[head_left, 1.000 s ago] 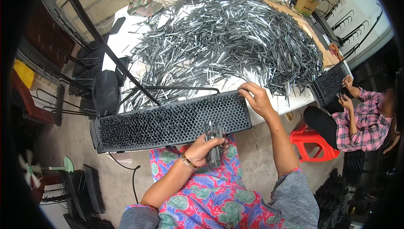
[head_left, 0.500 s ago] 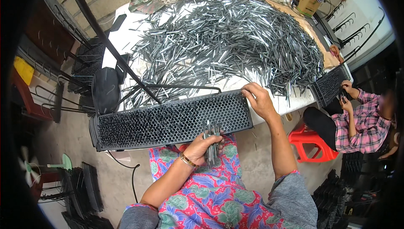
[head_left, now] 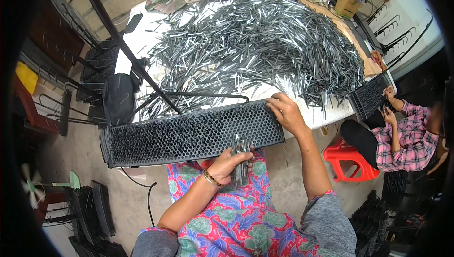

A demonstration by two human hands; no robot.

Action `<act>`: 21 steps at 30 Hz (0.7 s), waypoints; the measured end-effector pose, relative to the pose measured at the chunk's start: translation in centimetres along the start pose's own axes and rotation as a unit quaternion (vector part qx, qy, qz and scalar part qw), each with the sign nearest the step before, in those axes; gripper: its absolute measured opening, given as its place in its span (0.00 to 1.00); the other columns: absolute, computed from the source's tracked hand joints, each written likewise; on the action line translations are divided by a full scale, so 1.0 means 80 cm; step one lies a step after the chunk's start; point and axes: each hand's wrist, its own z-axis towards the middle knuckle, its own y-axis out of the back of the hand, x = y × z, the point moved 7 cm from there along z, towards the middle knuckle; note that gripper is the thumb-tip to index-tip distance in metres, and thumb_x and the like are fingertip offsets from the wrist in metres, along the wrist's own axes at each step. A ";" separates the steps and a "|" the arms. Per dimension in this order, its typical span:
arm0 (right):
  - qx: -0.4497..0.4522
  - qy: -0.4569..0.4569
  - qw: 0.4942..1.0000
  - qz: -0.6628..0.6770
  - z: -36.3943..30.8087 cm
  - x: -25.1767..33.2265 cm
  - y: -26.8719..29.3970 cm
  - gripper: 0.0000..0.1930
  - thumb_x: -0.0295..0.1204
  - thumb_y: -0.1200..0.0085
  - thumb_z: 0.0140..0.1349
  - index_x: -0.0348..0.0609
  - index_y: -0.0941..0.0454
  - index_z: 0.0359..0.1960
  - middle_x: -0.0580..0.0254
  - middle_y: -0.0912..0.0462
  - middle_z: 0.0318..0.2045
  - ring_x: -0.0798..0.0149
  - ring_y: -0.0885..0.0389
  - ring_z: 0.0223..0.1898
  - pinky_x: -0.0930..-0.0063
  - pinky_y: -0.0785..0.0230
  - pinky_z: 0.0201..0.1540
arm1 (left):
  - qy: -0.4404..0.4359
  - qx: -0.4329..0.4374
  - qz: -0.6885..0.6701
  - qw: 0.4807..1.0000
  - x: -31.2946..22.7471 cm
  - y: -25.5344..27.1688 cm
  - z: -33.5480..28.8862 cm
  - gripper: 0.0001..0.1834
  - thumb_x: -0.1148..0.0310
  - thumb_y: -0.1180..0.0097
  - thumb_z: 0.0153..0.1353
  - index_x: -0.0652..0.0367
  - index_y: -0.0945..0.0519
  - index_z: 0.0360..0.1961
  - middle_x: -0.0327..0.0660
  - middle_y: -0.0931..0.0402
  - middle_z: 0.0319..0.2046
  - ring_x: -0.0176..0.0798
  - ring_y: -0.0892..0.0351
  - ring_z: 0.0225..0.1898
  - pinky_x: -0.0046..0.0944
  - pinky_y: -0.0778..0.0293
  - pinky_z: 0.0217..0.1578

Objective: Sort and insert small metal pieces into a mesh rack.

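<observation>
A long black panel [head_left: 227,132] full of round holes lies tilted across my lap, against the table's near edge. Its left and middle holes look filled with dark pieces; those toward the right show open. My left hand [head_left: 227,166] is closed round a bundle of thin grey-black strips [head_left: 240,174] at the panel's lower edge. My right hand [head_left: 286,111] bends over the panel's upper right corner, thumb and fingers drawn together against the holes. Whatever sits between those fingertips is too small to make out.
A large heap of similar strips [head_left: 246,44] covers the white table [head_left: 324,115]. A black metal arm [head_left: 127,54] slants down to the panel from the upper left. At the right a co-worker in a checked shirt [head_left: 409,141] handles another panel [head_left: 371,97], beside a red stool [head_left: 347,162].
My right hand has shifted slightly left along the panel's upper right corner. The left hand with its strips has barely moved. The co-worker's upper hand has risen a little.
</observation>
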 end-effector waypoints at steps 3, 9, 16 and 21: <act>-0.022 -0.011 1.000 0.002 -0.001 -0.002 0.003 0.07 0.24 0.44 0.56 0.36 0.20 0.36 0.53 0.22 0.34 0.52 0.21 0.33 0.65 0.29 0.37 | -0.003 0.004 0.012 1.000 -0.001 -0.002 0.000 0.15 0.73 0.44 0.60 0.61 0.28 0.48 0.39 0.25 0.32 0.32 0.23 0.29 0.34 0.21 0.30; -0.078 -0.037 0.996 -0.002 -0.008 0.000 -0.002 0.06 0.24 0.42 0.55 0.35 0.19 0.33 0.54 0.22 0.30 0.53 0.21 0.31 0.66 0.29 0.35 | -0.021 0.017 0.038 0.999 -0.010 -0.007 -0.004 0.17 0.73 0.44 0.59 0.61 0.28 0.50 0.38 0.24 0.33 0.31 0.23 0.31 0.32 0.22 0.30; -0.079 -0.055 0.994 -0.044 -0.005 -0.002 -0.002 0.05 0.26 0.42 0.55 0.37 0.19 0.29 0.55 0.22 0.26 0.52 0.22 0.28 0.63 0.31 0.32 | -0.050 0.032 0.048 0.997 -0.023 -0.012 -0.007 0.19 0.74 0.43 0.59 0.62 0.28 0.51 0.39 0.23 0.35 0.31 0.23 0.31 0.30 0.22 0.30; -0.072 -0.053 0.995 -0.055 -0.002 -0.001 -0.002 0.05 0.28 0.42 0.56 0.38 0.19 0.29 0.55 0.22 0.27 0.51 0.23 0.28 0.61 0.32 0.32 | -0.062 0.043 0.051 0.996 -0.024 -0.014 -0.008 0.19 0.75 0.44 0.58 0.63 0.29 0.52 0.40 0.23 0.36 0.31 0.23 0.32 0.31 0.22 0.31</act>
